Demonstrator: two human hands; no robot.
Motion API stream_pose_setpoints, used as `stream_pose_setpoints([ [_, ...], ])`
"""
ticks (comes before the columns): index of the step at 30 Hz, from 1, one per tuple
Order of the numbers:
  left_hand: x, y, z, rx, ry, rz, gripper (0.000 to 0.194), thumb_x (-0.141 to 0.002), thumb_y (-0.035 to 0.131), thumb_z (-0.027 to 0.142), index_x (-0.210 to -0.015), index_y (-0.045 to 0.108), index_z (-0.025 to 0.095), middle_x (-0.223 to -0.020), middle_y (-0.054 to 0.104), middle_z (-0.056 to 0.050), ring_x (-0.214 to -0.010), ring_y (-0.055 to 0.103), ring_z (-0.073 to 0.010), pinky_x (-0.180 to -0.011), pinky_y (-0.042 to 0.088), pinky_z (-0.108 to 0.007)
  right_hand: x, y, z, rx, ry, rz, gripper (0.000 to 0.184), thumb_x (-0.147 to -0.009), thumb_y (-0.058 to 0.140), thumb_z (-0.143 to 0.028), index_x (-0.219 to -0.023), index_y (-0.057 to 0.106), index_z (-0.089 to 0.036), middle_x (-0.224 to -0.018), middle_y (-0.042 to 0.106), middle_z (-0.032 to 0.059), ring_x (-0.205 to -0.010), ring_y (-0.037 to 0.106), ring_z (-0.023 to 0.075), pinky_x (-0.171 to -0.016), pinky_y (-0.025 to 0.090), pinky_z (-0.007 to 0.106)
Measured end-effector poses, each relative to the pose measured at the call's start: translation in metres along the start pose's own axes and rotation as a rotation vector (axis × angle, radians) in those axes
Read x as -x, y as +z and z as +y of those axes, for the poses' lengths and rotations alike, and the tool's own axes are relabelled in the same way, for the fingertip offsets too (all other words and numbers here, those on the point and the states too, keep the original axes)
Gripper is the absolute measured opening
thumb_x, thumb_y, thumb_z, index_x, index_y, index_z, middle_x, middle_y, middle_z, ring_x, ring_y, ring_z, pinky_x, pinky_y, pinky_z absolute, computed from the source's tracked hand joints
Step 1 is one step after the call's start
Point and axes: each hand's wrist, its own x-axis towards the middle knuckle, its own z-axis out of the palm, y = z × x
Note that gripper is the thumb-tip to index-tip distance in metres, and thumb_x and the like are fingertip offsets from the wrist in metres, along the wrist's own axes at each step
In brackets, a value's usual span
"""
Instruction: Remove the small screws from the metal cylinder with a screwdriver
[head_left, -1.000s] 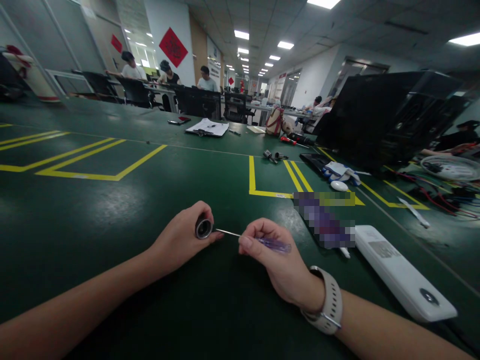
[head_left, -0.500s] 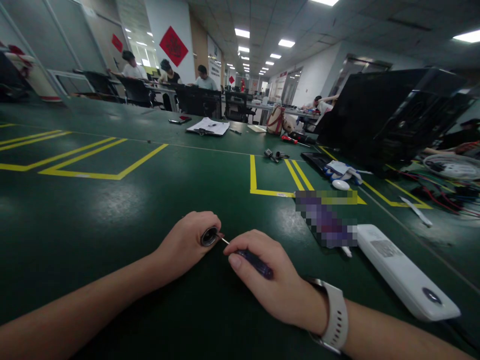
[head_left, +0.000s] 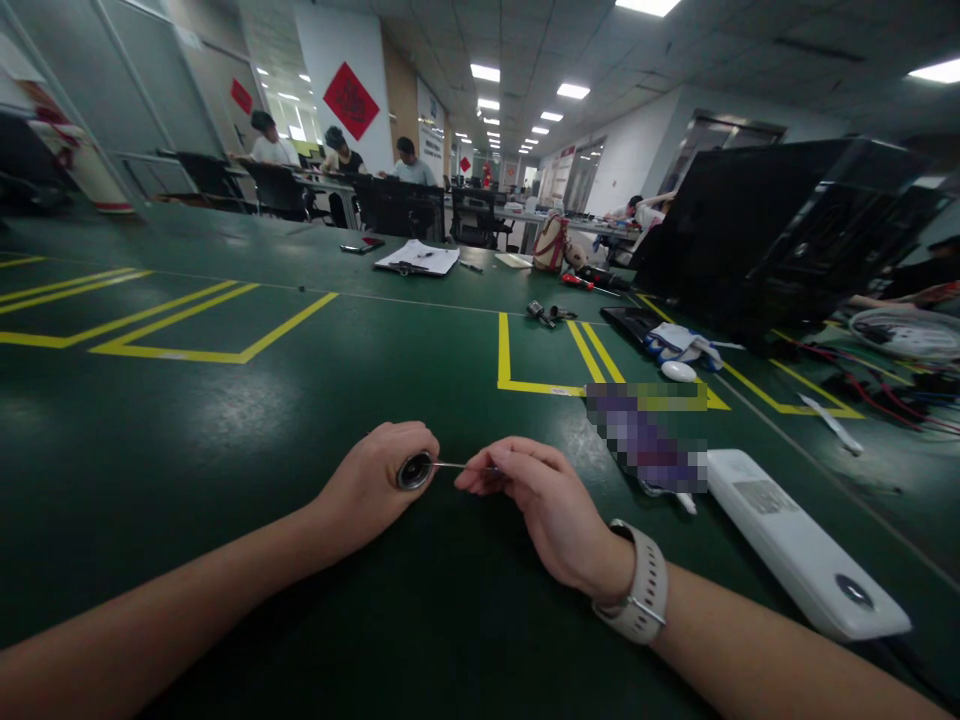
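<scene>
Head view: left hand [head_left: 371,490] has a snug grip round a tube [head_left: 413,471], right hand [head_left: 540,500] pinching a screwdriver [head_left: 450,465] at tube's 3 o'clock.

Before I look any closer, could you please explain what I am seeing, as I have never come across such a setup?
There is no machine here: these are a person's two bare hands, seen by a camera worn on the head, looking forward and down. The left hand holds a small metal cylinder, its open end facing us. The right hand holds a slim screwdriver-like tool; its thin shaft reaches the cylinder's edge, though I cannot tell whether they touch. On the green table are yellow tape markings, a clipboard with papers, small metal parts, a red-handled screwdriver and a long white device. One purple item is pixelated.
</scene>
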Motion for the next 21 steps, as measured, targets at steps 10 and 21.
stream_pose_setpoints([
  [10, -0.02, -0.001, 0.005, -0.149, 0.112, -0.085, 0.011, -0.074, 0.046, 0.01, -0.069, 0.053, 0.017, -0.07, 0.057, -0.001, -0.068, 0.053, -0.0172, -0.064, 0.035, -0.03, 0.004, -0.001, -0.017, 0.755, -0.328, 0.067, 0.015, -0.082, 0.054, -0.021, -0.079, 0.068, -0.019, -0.081, 0.068, 0.0042, -0.08, 0.059, 0.0182, -0.077, 0.042, 0.035],
  [21, -0.025, 0.001, -0.01, -0.078, 0.106, -0.041, 0.009, -0.075, 0.047, 0.013, -0.07, 0.052, 0.017, -0.071, 0.057, -0.001, -0.067, 0.05, -0.0158, -0.062, 0.036, -0.028, -0.014, -0.022, -0.001, 0.014, 0.019, 0.016, 0.017, -0.079, 0.06, -0.028, -0.085, 0.07, -0.016, -0.088, 0.071, 0.0055, -0.092, 0.062, 0.0188, -0.092, 0.04, 0.038],
])
